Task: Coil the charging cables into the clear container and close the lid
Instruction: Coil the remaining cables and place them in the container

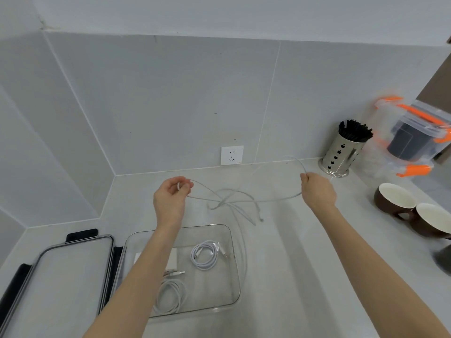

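Grey stone-look countertop (pixel 305 252) carries everything, backed by pale tiled walls with a white wall socket (pixel 232 155). Nearest the person sits the clear rectangular plastic container (pixel 234 276), open, with two coiled white cables and a white charger block already inside; its clear lid with black clasps (pixel 61 272) lies flat just to the left.

Beyond the container a long thin white charging cable (pixel 234 198) sprawls in loose tangled loops. The left hand (pixel 172 198) pinches one stretch between curled fingers, and the right hand (pixel 317 191) grips another stretch in a closed fist — the slack sags between them onto the counter. It looks light, limp and springy, likely to kink or snag on its own loops, so feeding it loop by loop from one end seems wise.

To the right stand a perforated steel holder of black straws (pixel 341 154), an orange-clipped clear box (pixel 412 140) and two brown mugs (pixel 415 211) — near the right hand, worth avoiding with a swinging cable end.
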A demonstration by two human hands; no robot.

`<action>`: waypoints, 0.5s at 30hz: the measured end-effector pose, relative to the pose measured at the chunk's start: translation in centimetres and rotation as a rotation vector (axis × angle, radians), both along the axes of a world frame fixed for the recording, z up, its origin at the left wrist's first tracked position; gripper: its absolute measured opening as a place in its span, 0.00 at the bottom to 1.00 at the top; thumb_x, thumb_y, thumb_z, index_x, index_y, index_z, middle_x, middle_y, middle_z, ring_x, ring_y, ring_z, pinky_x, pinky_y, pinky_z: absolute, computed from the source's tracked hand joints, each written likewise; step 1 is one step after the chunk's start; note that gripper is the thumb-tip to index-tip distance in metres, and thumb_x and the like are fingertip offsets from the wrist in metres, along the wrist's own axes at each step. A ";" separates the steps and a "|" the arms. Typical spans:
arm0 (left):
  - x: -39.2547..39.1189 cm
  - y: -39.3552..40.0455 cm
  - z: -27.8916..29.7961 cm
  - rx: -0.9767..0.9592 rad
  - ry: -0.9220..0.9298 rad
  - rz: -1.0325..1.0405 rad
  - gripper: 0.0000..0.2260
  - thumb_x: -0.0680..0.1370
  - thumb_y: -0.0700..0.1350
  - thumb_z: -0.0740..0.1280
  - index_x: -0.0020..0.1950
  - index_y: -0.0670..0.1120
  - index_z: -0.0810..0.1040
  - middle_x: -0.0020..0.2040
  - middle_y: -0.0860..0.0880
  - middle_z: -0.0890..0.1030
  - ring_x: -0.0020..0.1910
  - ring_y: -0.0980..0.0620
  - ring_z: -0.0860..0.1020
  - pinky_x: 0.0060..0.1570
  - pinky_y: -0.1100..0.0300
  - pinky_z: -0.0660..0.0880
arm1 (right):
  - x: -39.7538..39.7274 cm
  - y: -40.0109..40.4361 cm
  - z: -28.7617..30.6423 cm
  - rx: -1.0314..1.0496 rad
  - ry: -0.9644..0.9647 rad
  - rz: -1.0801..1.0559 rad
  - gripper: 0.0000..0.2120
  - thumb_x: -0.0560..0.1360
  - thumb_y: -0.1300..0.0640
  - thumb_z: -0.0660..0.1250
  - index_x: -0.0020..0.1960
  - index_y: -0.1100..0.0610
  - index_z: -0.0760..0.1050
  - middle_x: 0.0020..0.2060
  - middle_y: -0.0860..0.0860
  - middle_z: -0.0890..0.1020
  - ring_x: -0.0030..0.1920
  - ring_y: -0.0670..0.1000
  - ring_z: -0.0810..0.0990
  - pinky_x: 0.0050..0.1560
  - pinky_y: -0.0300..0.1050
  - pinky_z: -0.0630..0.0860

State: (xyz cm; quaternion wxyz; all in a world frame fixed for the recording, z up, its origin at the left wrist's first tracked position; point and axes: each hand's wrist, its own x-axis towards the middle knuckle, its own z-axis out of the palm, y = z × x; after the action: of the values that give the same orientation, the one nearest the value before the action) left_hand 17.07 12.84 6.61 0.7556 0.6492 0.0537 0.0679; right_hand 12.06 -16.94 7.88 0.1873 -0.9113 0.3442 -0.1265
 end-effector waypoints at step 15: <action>-1.0 0.0 -1.0 0.114 -0.001 -0.278 0.09 0.74 0.36 0.66 0.43 0.50 0.78 0.45 0.51 0.83 0.50 0.52 0.81 0.50 0.64 0.71 | 1.1 0.0 1.3 0.287 0.093 0.247 0.21 0.73 0.72 0.51 0.58 0.63 0.78 0.57 0.60 0.80 0.58 0.59 0.76 0.56 0.45 0.72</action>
State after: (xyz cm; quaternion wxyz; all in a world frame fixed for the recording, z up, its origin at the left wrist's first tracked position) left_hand 16.02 12.87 5.65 0.7196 0.6923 -0.0410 -0.0340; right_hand 13.11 -16.91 9.13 0.3133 -0.9154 0.2528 -0.0098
